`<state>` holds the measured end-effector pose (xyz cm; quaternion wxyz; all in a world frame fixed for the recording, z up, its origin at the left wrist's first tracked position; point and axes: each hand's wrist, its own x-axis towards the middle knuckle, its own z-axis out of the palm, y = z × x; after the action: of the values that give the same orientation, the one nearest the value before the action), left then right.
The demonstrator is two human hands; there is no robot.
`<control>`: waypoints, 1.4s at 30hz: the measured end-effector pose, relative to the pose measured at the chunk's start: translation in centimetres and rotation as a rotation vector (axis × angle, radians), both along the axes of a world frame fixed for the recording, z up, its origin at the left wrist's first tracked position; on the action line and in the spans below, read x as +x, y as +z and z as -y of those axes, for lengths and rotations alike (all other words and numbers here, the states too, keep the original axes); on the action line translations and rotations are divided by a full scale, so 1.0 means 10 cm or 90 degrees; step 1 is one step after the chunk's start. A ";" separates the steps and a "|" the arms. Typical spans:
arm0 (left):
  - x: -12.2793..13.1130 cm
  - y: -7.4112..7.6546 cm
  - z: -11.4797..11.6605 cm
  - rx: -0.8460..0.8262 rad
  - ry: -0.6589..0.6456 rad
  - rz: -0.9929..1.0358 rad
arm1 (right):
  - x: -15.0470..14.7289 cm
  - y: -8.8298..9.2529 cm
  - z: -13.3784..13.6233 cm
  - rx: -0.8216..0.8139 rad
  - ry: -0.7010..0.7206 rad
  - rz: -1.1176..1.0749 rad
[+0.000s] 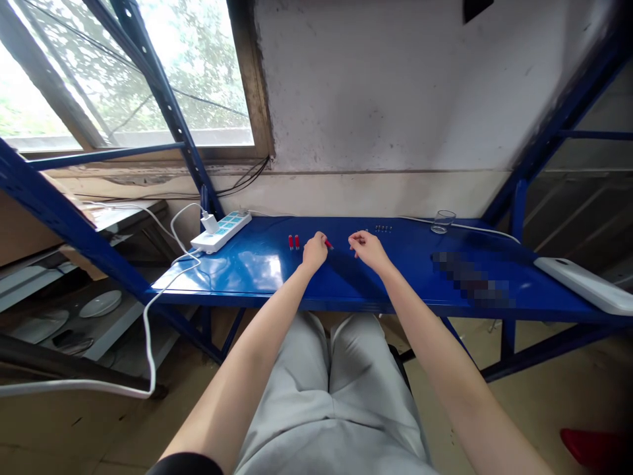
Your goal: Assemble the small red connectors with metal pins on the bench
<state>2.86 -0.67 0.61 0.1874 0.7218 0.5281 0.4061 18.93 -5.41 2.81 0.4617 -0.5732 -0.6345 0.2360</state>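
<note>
My left hand (314, 253) clamps a red tube (328, 244), slanting rightward and toward me; my right hand (366, 245) sits right of it, fingers curled, holding what I cannot tell

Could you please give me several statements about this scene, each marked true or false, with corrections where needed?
1. The left hand holds a small red piece. True.
2. The glass stands at the left end of the blue table. False: it stands toward the right, near the back edge.
3. Two other red pieces are side by side, left of the left hand. True.
4. The power strip has nothing plugged into it. False: a white plug sits in it.
5. The right hand is gripping the glass. False: it is apart from the glass, with its fingers drawn together.
</note>
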 end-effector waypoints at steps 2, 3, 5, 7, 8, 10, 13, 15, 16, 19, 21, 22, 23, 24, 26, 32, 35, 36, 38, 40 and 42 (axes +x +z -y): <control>0.00 -0.01 0.04 -0.009 -0.055 0.182 | -0.13 -0.06 -0.04 0.038 -0.075 0.002; 0.01 -0.01 0.06 -0.015 -0.083 0.259 | -0.19 -0.09 -0.06 0.046 -0.111 0.007; 0.02 -0.03 0.11 -0.022 -0.120 0.366 | -0.31 -0.14 -0.08 0.052 -0.158 0.012; 0.04 -0.06 0.16 -0.026 -0.143 0.421 | -0.40 -0.20 -0.09 0.057 -0.169 0.010; 0.04 -0.08 0.19 -0.034 -0.150 0.437 | -0.44 -0.24 -0.09 0.063 -0.167 0.009; 0.04 -0.10 0.23 -0.057 -0.160 0.456 | -0.48 -0.29 -0.07 0.079 -0.142 0.013; 0.02 -0.11 0.29 -0.084 -0.168 0.472 | -0.50 -0.35 -0.04 0.111 -0.084 0.027; 0.00 -0.10 0.32 -0.095 -0.172 0.475 | -0.50 -0.35 -0.01 0.131 -0.070 0.032; -0.01 -0.10 0.33 -0.100 -0.174 0.474 | -0.50 -0.35 0.00 0.137 -0.072 0.034; -0.02 -0.09 0.35 -0.113 -0.182 0.468 | -0.50 -0.33 0.04 0.147 -0.074 0.043; -0.03 -0.09 0.35 -0.117 -0.180 0.465 | -0.50 -0.31 0.05 0.148 -0.071 0.052; -0.03 -0.09 0.35 -0.119 -0.176 0.462 | -0.50 -0.31 0.06 0.147 -0.069 0.056; -0.03 -0.10 0.35 -0.122 -0.171 0.457 | -0.50 -0.31 0.06 0.146 -0.067 0.060; -0.03 -0.10 0.35 -0.124 -0.165 0.453 | -0.50 -0.31 0.06 0.144 -0.067 0.062; -0.03 -0.11 0.34 -0.121 -0.154 0.450 | -0.50 -0.31 0.07 0.141 -0.066 0.061; -0.05 -0.11 0.33 -0.099 -0.099 0.491 | -0.48 -0.32 0.07 0.158 -0.020 0.007; -0.06 -0.11 0.32 -0.089 -0.066 0.507 | -0.48 -0.34 0.06 0.178 0.003 -0.029; -0.06 -0.11 0.32 -0.084 -0.054 0.514 | -0.48 -0.34 0.05 0.178 0.009 -0.038; -0.07 -0.11 0.32 -0.072 -0.023 0.530 | -0.47 -0.35 0.04 0.174 0.012 -0.054; -0.08 -0.10 0.31 -0.067 0.009 0.545 | -0.46 -0.36 0.03 0.163 -0.001 -0.069; -0.09 -0.10 0.31 -0.070 0.025 0.550 | -0.45 -0.36 0.02 0.154 -0.026 -0.085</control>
<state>1.96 -3.79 -0.35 0.4216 0.4644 0.4358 0.6455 14.47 -5.62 -0.74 0.5733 -0.5088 -0.6148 0.1858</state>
